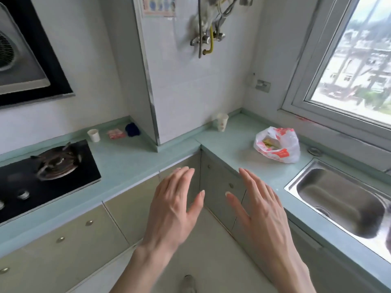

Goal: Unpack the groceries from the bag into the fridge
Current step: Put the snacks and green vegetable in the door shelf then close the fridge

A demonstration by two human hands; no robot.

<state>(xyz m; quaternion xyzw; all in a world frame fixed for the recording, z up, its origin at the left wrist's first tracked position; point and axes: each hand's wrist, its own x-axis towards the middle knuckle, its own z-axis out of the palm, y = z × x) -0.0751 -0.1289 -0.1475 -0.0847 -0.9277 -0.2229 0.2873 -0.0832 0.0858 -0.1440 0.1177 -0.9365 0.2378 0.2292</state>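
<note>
1. Your left hand (173, 205) and right hand (259, 210) hover flat, fingers straight, holding nothing.
2. White-and-red plastic grocery bag (278, 144) sits on pale green countertop (237, 149), beside steel sink (342, 199).

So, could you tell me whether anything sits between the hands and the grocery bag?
Nothing visible does. Both hands, left and right, hover open before the counter corner; the white-and-red plastic grocery bag lies beyond on bare pale-green countertop.

The bag (277, 144) on the counter (232, 149) near the sink (340, 197) shows something yellow inside, too blurred to tell what. The sink and the stove (42, 176) run off the picture's edges.
</note>
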